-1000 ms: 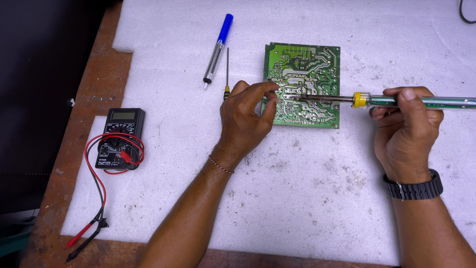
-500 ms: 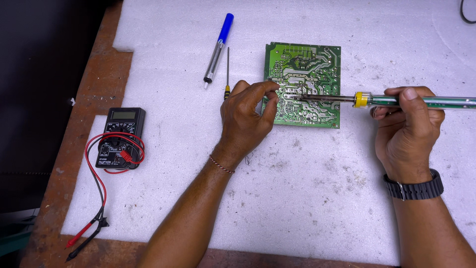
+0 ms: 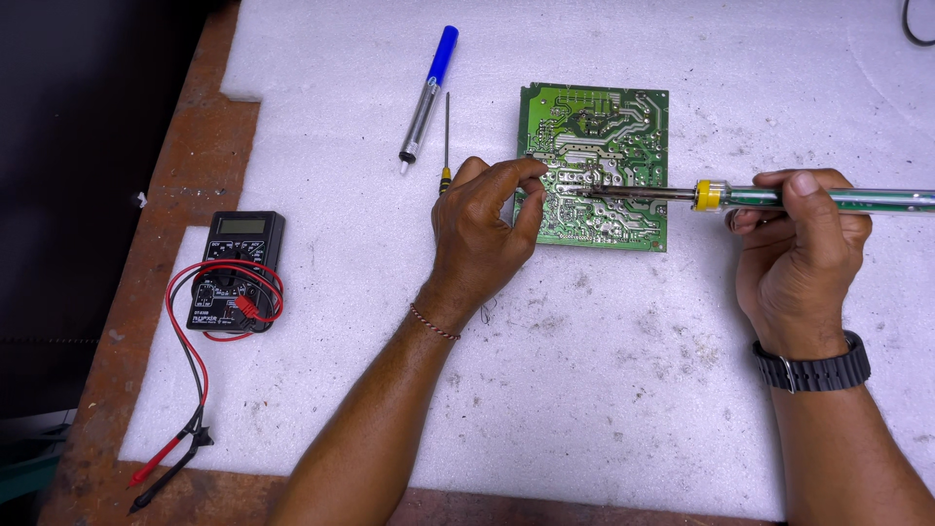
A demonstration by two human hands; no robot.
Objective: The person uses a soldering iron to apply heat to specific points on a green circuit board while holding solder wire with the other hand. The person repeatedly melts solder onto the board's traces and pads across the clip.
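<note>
On white foam (image 3: 604, 390), left hand (image 3: 482, 239) pinches circuit board (image 3: 623, 127); right hand (image 3: 794, 263) grips soldering iron (image 3: 769, 198); multimeter (image 3: 237, 268) apart.

Green circuit board (image 3: 623, 127) flat, solder-side up — soldering iron (image 3: 779, 197) tip touching.

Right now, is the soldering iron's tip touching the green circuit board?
Touching. The head view shows the soldering iron, held in the right hand, with its metal tip ending on the solder side of the circuit board, no gap visible there.
</note>
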